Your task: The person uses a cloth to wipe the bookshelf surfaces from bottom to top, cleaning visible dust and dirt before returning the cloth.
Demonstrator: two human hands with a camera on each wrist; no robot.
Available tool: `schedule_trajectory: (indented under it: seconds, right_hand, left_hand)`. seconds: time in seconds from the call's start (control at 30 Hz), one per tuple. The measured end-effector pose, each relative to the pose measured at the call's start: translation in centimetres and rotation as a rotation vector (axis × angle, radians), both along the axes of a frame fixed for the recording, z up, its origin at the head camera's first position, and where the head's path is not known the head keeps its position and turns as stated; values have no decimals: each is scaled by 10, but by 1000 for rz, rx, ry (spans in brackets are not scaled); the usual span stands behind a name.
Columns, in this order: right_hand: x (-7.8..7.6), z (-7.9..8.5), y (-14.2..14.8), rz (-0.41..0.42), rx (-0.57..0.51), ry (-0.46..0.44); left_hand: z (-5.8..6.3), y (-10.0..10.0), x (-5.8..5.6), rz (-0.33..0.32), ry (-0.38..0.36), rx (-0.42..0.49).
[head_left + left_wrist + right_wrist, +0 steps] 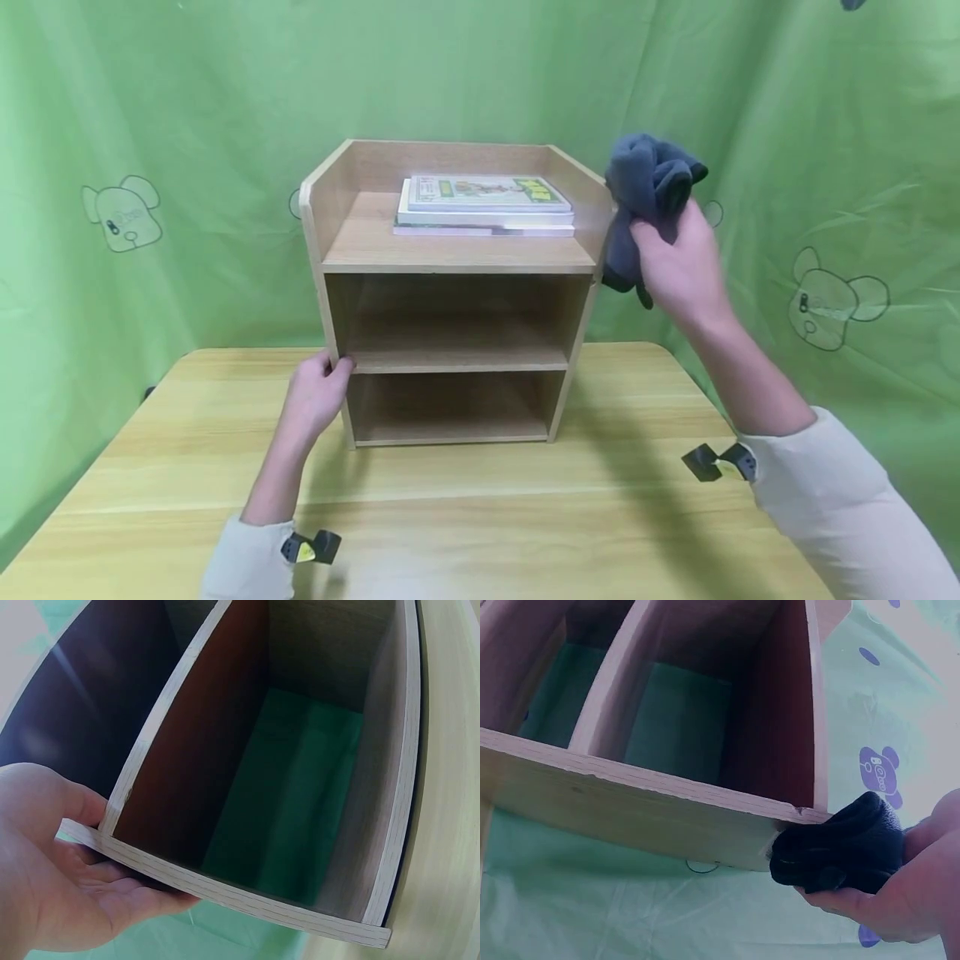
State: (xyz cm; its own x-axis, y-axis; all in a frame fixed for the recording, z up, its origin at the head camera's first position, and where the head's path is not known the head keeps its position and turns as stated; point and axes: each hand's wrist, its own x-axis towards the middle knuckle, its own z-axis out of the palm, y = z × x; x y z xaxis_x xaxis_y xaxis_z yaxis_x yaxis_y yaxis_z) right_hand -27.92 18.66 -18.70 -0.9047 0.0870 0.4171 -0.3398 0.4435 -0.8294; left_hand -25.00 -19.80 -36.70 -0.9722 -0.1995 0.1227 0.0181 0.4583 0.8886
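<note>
A light wooden shelf unit stands on the table, with two open compartments below a walled top. My left hand grips its left side panel near the middle shelf; in the left wrist view the thumb lies inside the panel's front edge and the fingers pass behind it. A bunched dark blue-grey cloth is in my right hand, beside the upper right side panel. From the right wrist view, the cloth touches that panel's outer face. Part of the right fingers is hidden by the cloth.
Several stacked books lie on the unit's top shelf. The wooden table extends in front and to both sides. A green curtain with cartoon animal heads hangs behind and around it.
</note>
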Motion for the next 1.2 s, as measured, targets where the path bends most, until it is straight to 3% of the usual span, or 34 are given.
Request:
schedule_trajectory:
  seconds: [0.47,0.8,0.97,1.2]
  right_hand:
    - [-2,-49,9,139,40,-194]
    - [-6,-115,13,172,56,-355]
    - [-10,-150,14,145,98,-409]
    - [-20,-182,17,169,86,-531]
  left_hand:
    - [2,1,-1,-4,-11,1]
    - [2,2,1,1,-14,13]
    - [2,3,1,5,-17,9]
    - [2,3,2,1,-17,15]
